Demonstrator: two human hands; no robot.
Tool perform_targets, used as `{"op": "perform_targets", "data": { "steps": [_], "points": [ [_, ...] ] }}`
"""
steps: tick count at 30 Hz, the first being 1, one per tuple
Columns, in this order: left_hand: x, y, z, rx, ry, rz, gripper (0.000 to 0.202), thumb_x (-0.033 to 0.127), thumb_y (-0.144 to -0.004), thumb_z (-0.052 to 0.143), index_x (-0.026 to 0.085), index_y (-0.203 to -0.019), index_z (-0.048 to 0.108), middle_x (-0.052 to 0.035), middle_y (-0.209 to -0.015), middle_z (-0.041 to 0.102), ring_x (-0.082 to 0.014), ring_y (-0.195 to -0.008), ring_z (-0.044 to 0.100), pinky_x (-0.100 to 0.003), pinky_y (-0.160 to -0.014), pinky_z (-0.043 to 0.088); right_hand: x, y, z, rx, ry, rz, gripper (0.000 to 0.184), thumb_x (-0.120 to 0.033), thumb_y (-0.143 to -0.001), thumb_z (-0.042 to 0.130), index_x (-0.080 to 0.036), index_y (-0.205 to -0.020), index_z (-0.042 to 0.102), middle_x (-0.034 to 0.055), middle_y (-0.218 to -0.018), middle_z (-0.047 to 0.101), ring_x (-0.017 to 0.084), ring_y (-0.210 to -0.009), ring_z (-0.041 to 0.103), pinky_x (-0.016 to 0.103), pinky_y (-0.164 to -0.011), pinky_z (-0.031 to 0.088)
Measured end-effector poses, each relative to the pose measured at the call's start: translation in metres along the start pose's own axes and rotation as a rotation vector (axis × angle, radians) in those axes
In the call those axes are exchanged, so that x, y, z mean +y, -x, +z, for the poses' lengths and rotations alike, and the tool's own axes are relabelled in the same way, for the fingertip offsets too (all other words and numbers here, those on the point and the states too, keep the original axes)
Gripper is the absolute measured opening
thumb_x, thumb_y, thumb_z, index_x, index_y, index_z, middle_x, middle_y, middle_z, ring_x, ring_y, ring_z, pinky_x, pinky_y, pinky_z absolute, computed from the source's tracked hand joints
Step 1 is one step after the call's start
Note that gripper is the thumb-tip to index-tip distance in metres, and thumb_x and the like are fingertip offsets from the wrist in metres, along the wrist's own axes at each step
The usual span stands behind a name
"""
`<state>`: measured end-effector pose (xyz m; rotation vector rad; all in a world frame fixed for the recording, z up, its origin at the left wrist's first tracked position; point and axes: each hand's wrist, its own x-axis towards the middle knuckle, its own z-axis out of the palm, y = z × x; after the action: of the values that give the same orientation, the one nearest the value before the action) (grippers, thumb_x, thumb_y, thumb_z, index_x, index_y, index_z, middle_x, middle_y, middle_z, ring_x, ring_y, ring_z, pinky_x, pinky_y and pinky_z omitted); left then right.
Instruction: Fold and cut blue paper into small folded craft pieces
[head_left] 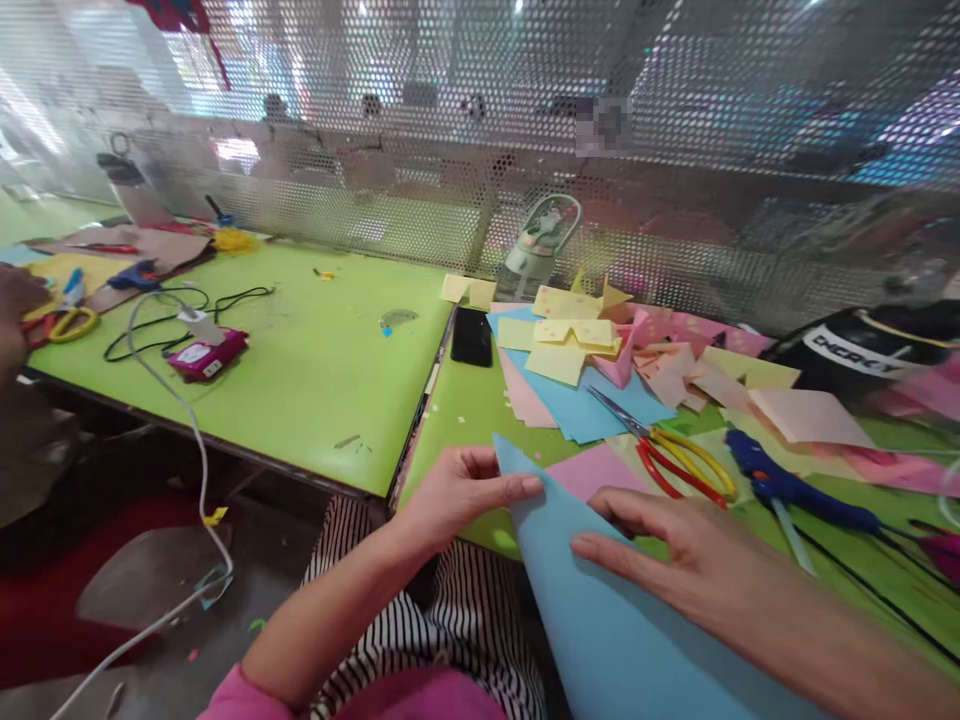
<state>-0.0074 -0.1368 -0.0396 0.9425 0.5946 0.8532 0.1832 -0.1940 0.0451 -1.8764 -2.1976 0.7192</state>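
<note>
A large sheet of blue paper (600,620) slants across the front of the green table, over my lap. My left hand (469,492) pinches its upper left corner between thumb and fingers. Along the upper right edge, my right hand (660,550) grips the sheet with the thumb on top and the fingers behind. Beneath it lies a piece of pink paper (600,470). Just beyond my right hand, scissors (667,455) with red and yellow handles rest with their blades pointing away. A blue glue gun (795,490) lies to their right.
Cut yellow, pink and blue papers (577,340) are heaped at the back, near a black phone (472,337) and a green bottle (536,250). A black bag (847,350) sits at right. A white cord runs from a pink power strip (208,355). Another person's hand (19,295) shows at far left.
</note>
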Motion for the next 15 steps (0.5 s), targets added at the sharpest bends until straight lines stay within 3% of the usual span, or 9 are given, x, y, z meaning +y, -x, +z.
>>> {"op": "perform_targets", "data": {
  "steps": [4, 10, 12, 15],
  "points": [
    [0.000, 0.002, 0.002, -0.001, 0.002, -0.004, 0.035, 0.045, -0.060, 0.086, 0.014, -0.075, 0.076, -0.0035, -0.077, 0.072, -0.0124, -0.067, 0.061, -0.024, -0.066, 0.048, 0.001, 0.006, 0.000, -0.086, -0.028, 0.042, 0.046, -0.061, -0.087, 0.046, -0.022, -0.069, 0.060, -0.0009, -0.065, 0.062, 0.015, -0.060, 0.055, 0.027, -0.054, 0.037],
    [-0.002, 0.000, 0.002, 0.036, -0.045, 0.051, 0.039, 0.051, -0.066, 0.081, 0.013, -0.067, 0.072, -0.0014, -0.063, 0.066, -0.0102, -0.061, 0.057, -0.022, -0.062, 0.046, 0.004, 0.008, 0.000, -0.110, -0.074, 0.083, 0.050, -0.065, -0.085, 0.046, -0.021, -0.062, 0.050, -0.0021, -0.061, 0.050, 0.014, -0.059, 0.048, 0.027, -0.054, 0.034],
    [0.001, -0.003, -0.002, 0.079, -0.045, 0.072, 0.040, 0.053, -0.067, 0.080, 0.013, -0.064, 0.070, -0.0011, -0.060, 0.064, -0.0100, -0.059, 0.057, -0.023, -0.063, 0.046, 0.004, 0.009, 0.000, -0.133, -0.107, 0.098, 0.051, -0.066, -0.085, 0.046, -0.021, -0.062, 0.050, -0.0018, -0.061, 0.050, 0.014, -0.058, 0.048, 0.026, -0.053, 0.034],
    [0.007, -0.008, -0.008, 0.155, 0.027, 0.108, 0.037, 0.053, -0.070, 0.078, 0.016, -0.074, 0.073, -0.0034, -0.069, 0.070, -0.0115, -0.064, 0.063, -0.025, -0.069, 0.050, 0.007, 0.011, 0.000, -0.118, -0.173, 0.101, 0.050, -0.066, -0.083, 0.049, -0.021, -0.062, 0.054, -0.0010, -0.062, 0.054, 0.015, -0.058, 0.052, 0.026, -0.051, 0.037]
  ]
}}
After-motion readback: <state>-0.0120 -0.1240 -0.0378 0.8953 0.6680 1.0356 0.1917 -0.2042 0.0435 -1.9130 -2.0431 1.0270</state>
